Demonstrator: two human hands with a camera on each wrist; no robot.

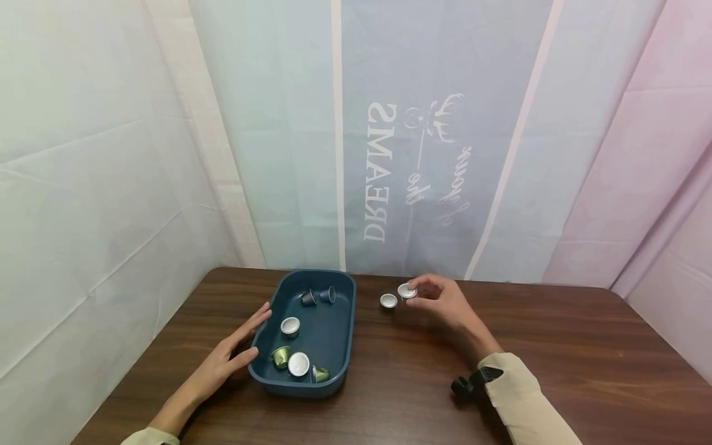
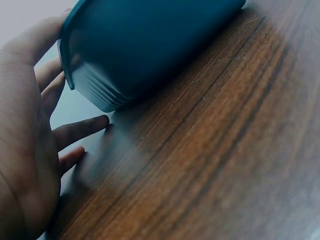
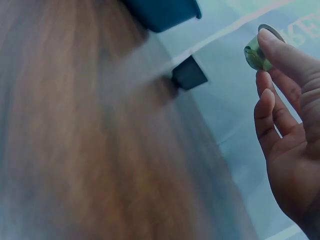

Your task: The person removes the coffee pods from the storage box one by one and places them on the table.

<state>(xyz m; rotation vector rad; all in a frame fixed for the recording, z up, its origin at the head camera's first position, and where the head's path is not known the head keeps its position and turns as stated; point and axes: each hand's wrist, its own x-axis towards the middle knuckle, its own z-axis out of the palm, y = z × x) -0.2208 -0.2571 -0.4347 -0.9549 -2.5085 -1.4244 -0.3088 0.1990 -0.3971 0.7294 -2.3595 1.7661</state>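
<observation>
My right hand (image 1: 447,303) pinches a green coffee capsule (image 3: 254,56) with a silver lid between thumb and fingers, raised above the table's far side. Close to its left, a dark coffee capsule (image 3: 190,73) stands lid up on the table. At the blue tray's (image 1: 328,330) left side is my left hand (image 1: 228,358); its fingers are extended and touch the rim, as the left wrist view also shows. Inside the tray lie several capsules: a dark one (image 1: 308,298), a blue one (image 1: 328,295), green ones (image 1: 280,357) and silver-lidded ones (image 1: 298,364).
The brown wooden table (image 1: 411,383) reaches back to a hanging cloth (image 1: 295,154) with printed lettering. More pale cloth (image 1: 100,185) hangs at the left side. A black wrist device (image 1: 473,383) is strapped at my right sleeve.
</observation>
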